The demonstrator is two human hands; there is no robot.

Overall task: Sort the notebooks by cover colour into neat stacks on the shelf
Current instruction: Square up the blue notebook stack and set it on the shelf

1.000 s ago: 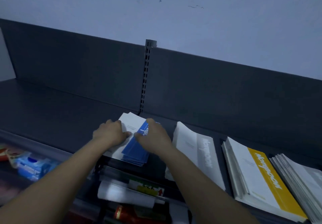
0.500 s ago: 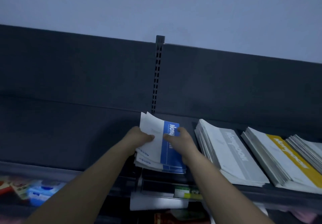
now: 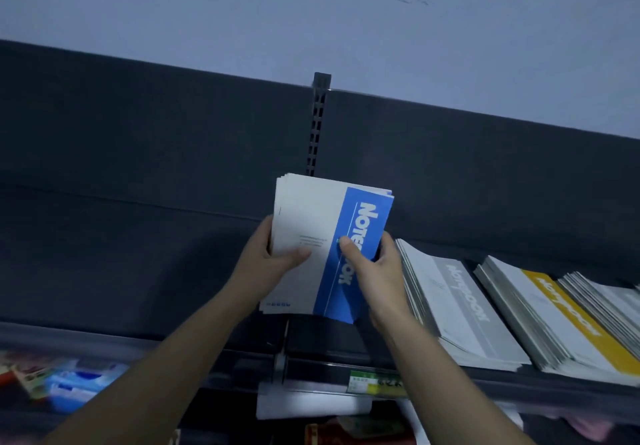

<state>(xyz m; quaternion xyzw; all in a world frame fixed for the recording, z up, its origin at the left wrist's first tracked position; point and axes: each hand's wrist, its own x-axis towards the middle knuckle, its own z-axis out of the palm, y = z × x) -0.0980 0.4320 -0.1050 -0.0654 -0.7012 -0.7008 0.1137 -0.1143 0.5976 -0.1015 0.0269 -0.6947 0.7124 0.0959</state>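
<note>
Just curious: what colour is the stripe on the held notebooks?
Blue stripe with white lettering on the notebooks, head view.

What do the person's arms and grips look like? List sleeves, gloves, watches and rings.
The left forearm and right forearm are bare down to the picture's lower edge; no sleeve shows. Neither wrist carries a watch, band or bracelet. The left grip and right grip wear no gloves. No ring shows, though most fingers are hidden.

Blue-band notebook (image 3: 367,223), top of the held bundle: "NOTEBOOK" in white, middle letters covered. Grey-band stack (image 3: 464,306): "NOTEBOOK". Yellow-band stack (image 3: 568,309): "NOTEBOOK". Small print on the held cover and on the shelf-edge label (image 3: 374,380): unreadable.
</note>
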